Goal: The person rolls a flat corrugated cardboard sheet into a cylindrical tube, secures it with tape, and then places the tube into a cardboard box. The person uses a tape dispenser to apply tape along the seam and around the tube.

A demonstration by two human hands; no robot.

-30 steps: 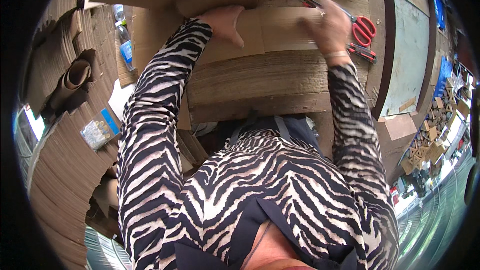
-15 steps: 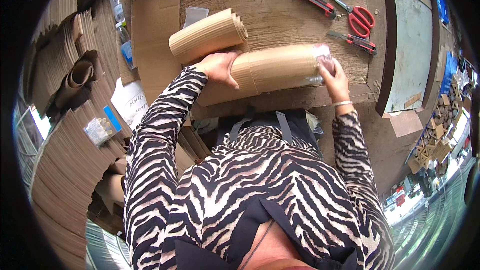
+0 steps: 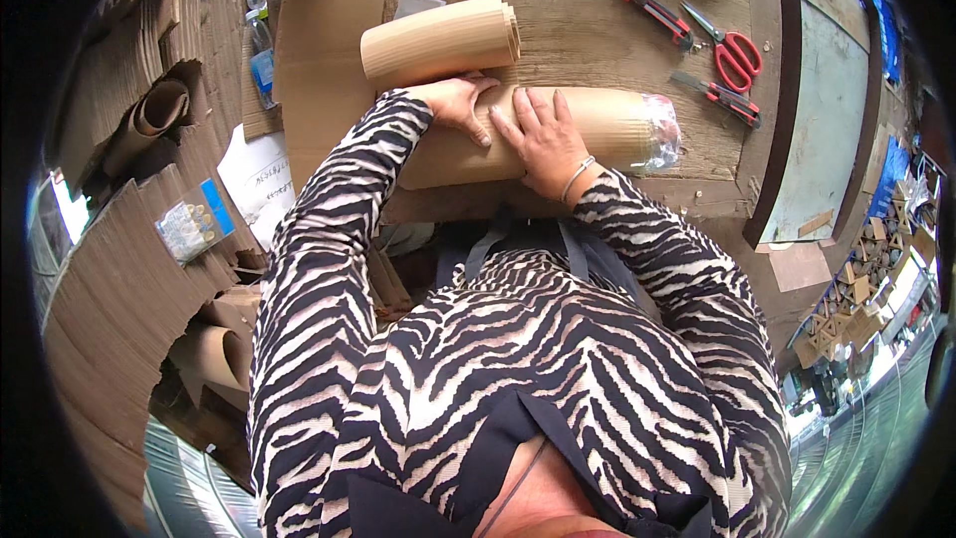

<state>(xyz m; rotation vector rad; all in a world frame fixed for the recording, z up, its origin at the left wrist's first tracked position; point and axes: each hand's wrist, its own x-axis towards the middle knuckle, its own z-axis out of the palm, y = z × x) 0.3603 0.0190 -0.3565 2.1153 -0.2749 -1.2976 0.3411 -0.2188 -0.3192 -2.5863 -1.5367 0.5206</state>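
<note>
On wooden desk, near its front edge: long cardboard roll, clear plastic at right end. Just behind, shorter ribbed roll. Against long roll: left hand half-open, thumb spread; right hand laid flat, fingers apart. Farther right, two cutters, red scissors between.

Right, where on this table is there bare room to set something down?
The table is bare between the upper cardboard roll and upper knife, above the plastic-ended roll. It's crowded at right, around the scissors and lower knife.
</note>
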